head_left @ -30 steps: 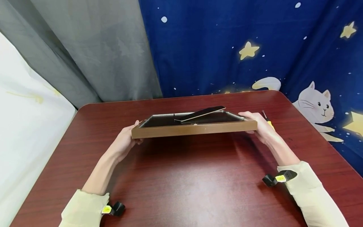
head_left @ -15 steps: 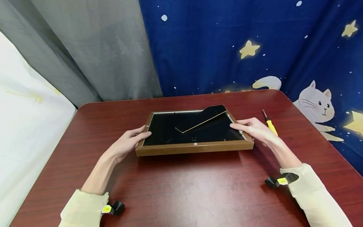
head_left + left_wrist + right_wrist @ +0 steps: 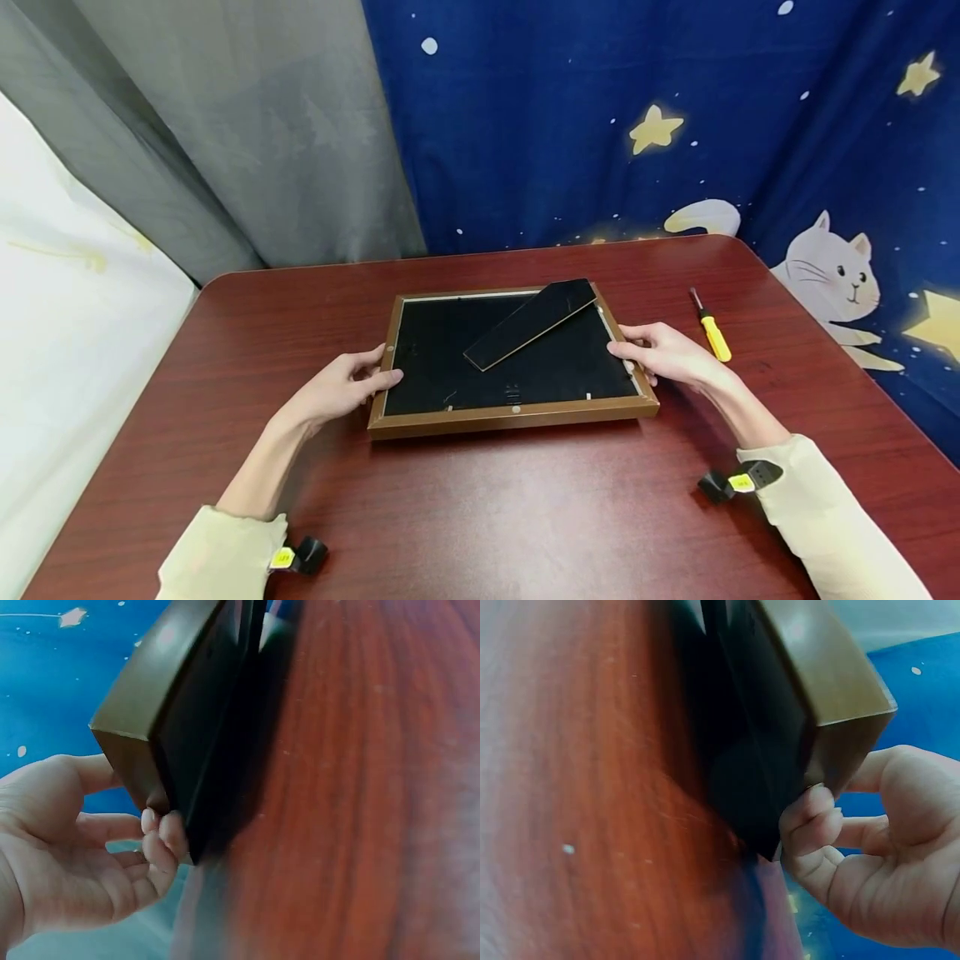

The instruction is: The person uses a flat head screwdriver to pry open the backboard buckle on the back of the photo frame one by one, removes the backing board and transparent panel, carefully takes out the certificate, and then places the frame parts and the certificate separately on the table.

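A picture frame (image 3: 442, 421) with a brown border lies back side up between the hands in the head view. Its black backing carries a slanted black easel stand (image 3: 532, 323). My left hand (image 3: 337, 390) grips the left side, thumb over the border and fingers beneath. On the opposite side my right hand (image 3: 667, 357) holds the border the same way. Both wrist views show curled fingertips under the frame's edge, left hand (image 3: 97, 847) and right hand (image 3: 885, 847), with a dark gap between the frame's underside and the table.
A screwdriver (image 3: 711, 327) with a yellow handle lies to the right of the frame. The reddish-brown table (image 3: 510, 517) spreads all around. Behind it hang a grey curtain (image 3: 285, 133) and a blue star-patterned curtain (image 3: 525, 125).
The frame has tipped from nearly edge-on to back facing up, and has come down and nearer. Both hands have moved with it, thumbs now over the border. The screwdriver shows fully now.
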Motion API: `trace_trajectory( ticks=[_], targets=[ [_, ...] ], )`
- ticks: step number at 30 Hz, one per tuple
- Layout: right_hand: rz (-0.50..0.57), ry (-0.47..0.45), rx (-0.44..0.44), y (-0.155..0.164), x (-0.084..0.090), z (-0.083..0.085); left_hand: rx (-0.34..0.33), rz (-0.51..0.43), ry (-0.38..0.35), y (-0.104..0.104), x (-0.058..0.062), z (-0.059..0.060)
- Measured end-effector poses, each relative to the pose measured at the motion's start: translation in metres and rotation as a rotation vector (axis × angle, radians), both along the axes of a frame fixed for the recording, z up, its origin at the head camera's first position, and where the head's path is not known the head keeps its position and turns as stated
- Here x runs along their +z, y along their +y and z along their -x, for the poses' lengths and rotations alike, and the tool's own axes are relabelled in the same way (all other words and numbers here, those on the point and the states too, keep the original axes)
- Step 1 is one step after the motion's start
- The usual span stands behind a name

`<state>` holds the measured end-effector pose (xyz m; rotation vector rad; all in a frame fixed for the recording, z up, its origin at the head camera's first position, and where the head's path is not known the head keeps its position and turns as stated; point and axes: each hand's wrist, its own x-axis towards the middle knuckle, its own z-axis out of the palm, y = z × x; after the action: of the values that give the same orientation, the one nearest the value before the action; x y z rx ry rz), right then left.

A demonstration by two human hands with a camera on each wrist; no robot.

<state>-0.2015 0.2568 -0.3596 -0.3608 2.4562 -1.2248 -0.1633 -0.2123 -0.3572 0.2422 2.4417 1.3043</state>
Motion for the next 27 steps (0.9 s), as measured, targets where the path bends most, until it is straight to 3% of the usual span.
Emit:
trace_trajectory(
  ticks=[5,10,17,27],
  targets=[
    [-0.049,0.034,0.050,-0.0027,-0.0044,0.0003,-0.028,-0.015,-0.011,0.0014,-0.0050,-0.0001],
    [-0.080,0.044,0.080,-0.0046,-0.0049,-0.0020,-0.075,0.032,0.014,0.0038,-0.0077,0.0001],
    [-0.132,0.085,0.098,-0.0058,-0.0074,0.0011,-0.076,0.074,0.041,0.0068,-0.0106,-0.0006],
    [-0.088,0.072,0.095,-0.0033,-0.0069,0.0017,-0.103,0.137,0.080,0.0075,-0.0101,0.0003]
  ],
)
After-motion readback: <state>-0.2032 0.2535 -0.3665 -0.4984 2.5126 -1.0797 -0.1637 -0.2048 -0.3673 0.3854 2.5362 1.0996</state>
